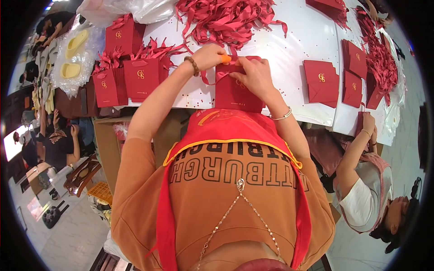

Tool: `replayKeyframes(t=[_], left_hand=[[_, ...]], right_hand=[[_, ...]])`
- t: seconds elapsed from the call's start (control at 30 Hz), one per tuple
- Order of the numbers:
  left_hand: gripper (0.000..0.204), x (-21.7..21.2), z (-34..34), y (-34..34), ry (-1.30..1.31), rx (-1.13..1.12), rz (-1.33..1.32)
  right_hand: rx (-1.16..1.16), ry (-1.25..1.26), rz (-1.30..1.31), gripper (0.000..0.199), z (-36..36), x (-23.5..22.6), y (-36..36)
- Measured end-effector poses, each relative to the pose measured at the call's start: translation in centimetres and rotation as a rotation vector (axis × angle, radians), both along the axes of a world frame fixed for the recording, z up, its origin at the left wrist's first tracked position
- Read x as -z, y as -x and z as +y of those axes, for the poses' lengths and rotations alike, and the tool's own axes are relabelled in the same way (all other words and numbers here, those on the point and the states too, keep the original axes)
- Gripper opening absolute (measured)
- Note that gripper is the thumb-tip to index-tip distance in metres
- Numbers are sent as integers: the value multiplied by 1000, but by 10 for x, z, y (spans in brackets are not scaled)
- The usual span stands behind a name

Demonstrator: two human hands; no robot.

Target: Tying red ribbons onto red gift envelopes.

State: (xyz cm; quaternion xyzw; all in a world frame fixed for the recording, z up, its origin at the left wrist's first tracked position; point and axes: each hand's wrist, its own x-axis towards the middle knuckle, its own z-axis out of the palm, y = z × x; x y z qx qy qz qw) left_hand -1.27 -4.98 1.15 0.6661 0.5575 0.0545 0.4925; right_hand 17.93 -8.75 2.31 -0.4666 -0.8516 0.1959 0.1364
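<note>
A red paper bag (236,94) is standing at the near edge of the white table (294,49), just above the middle of the frame, where both hands are meeting at its top rim. The left hand (209,56), with an orange cover on one fingertip and a bead bracelet at the wrist, is pinching the bag's top corner together with a strip of red ribbon (209,77), fingers closed on it, seemingly to keep the mouth steady. The right hand (257,76), a silver bangle on its wrist, is pressing down on the rim with curled fingers, closed over the bag's edge; whether it is also gripping ribbon I cannot tell. Directly above, a loose heap of ribbons (226,18) is lying within easy reach. At the upper left, finished bags (135,74) with ribbon handles are standing upright in a cluster, out of the way. At the right, flat red bags (322,82) are waiting in stacks. At the lower right, another person's hands (368,131) are working on a similar bag.
</note>
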Motion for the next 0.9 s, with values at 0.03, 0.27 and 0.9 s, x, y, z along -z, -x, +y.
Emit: replayKeyframes(t=[0.03,0.27,0.9], left_hand=[[24,-5,3,0,-1,0,0],[20,-3,34,-2,153,491,-93],[42,38,2,53,-351,-410,496]], right_hand=[[0,-1,0,24,0,1,-1],[-46,-10,76,19,-6,-4,-4],[182,276,208,32,12,48,-24]])
